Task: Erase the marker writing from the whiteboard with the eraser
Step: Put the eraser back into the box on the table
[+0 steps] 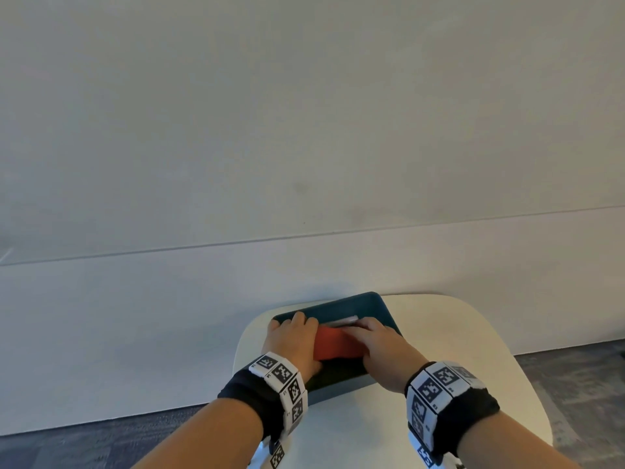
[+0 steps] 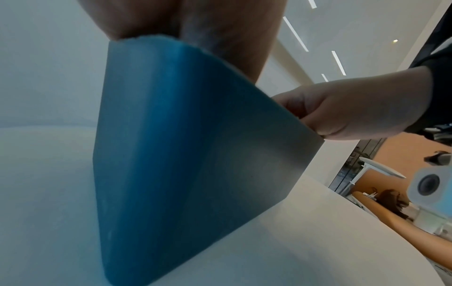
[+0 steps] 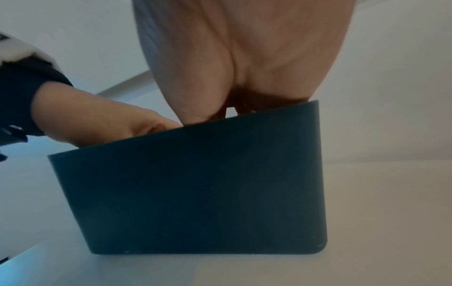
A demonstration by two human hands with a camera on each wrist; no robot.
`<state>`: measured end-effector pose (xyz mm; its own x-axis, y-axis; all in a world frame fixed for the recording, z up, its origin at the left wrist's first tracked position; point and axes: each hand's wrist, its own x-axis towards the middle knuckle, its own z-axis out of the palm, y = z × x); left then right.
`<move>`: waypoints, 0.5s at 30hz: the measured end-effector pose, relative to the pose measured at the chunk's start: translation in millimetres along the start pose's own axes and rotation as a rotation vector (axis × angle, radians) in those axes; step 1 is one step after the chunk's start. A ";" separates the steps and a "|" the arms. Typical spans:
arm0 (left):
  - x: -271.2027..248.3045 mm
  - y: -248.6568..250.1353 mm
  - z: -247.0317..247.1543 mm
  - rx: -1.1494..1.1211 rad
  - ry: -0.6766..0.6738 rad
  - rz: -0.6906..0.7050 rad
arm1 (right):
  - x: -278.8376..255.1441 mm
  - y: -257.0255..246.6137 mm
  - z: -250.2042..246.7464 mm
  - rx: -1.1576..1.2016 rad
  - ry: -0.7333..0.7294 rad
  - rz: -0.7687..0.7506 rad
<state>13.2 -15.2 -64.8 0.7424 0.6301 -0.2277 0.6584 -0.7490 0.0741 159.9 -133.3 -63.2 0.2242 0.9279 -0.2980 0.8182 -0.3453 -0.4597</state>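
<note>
Both your hands reach into a blue bin [image 1: 378, 304] at the worktop's [image 1: 439, 333] twelve o'clock. Your left hand [image 1: 292, 336] and right hand [image 1: 382, 346] rest on a red eraser [image 1: 333, 343]; finger grip unclear. Tugging one-sided could tip the bin.

Head view evenly bright, soft shadows; wrist views dim, blurred, backlit, strongly distorted at edges.

both hands [image 1: 338, 346] inside teal bin [image 1: 375, 304] on white table [image 1: 439, 384], touching red block [image 1: 334, 343].

No legible text, brand or number anywhere; the wristbands [image 1: 285, 384] carry only black-and-white square marker patterns, their tiny printed characters unreadable
</note>
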 end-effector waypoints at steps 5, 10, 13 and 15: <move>-1.2 1.7 0.8 0.031 -0.002 0.001 | 2.4 4.3 4.9 -0.057 -0.023 -0.006; -6.3 0.6 2.1 0.025 0.033 0.014 | 0.8 3.0 5.1 -0.124 -0.029 0.005; -11.7 -0.5 -1.4 0.008 0.066 0.015 | -4.1 -1.9 1.4 -0.130 -0.001 0.007; -16.2 -1.9 -5.2 -0.014 0.075 0.012 | -6.3 -5.1 -1.2 -0.136 0.007 0.011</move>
<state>0.5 -22.9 -56.2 0.7569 0.6351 -0.1538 0.6509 -0.7538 0.0905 154.9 -137.2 -57.9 0.2369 0.9253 -0.2960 0.8797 -0.3336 -0.3390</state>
